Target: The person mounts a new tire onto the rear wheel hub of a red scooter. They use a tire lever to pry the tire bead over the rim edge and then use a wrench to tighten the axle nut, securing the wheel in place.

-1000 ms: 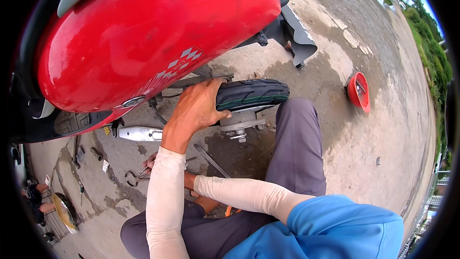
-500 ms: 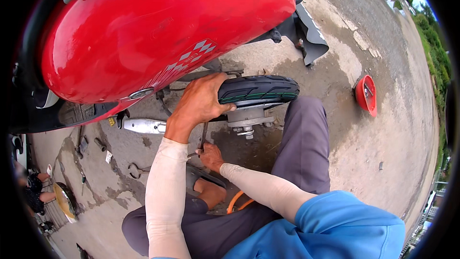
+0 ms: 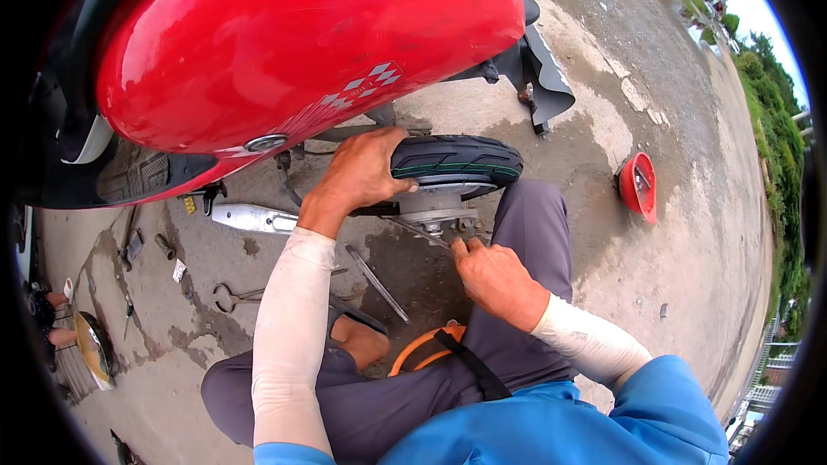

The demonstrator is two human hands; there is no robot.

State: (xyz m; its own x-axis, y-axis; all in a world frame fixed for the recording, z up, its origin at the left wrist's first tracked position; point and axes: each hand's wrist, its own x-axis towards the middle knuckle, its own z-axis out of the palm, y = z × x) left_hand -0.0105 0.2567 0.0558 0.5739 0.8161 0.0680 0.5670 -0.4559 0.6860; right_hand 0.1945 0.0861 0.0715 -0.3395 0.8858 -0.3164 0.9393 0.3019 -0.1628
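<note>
A red scooter body (image 3: 310, 26) fills the top of the view. Beneath it a black tyre (image 3: 469, 155) with a green line sits on a grey metal hub (image 3: 431, 202). My left hand (image 3: 357, 176) grips the tyre's left side, thumb along its lower edge. My right hand (image 3: 500, 284) is closed on the end of a thin steel tool (image 3: 409, 229), which slants leftward under the hub, below my left hand; whether its tip touches the hub I cannot tell. My bent right knee is just behind that hand.
Around me lie a silver metal part (image 3: 241, 217), a steel bar (image 3: 377, 282), tongs (image 3: 222, 297) and other tools. An orange-rimmed object (image 3: 409, 353) is by my foot. A red helmet (image 3: 639, 189) lies to the right. Another person's legs (image 3: 60, 336) and a basin (image 3: 90, 344) are at far left.
My right hand has come out from low behind my left forearm, moving rightward and up with a tool to just below the hub. My left hand stays on the tyre.
</note>
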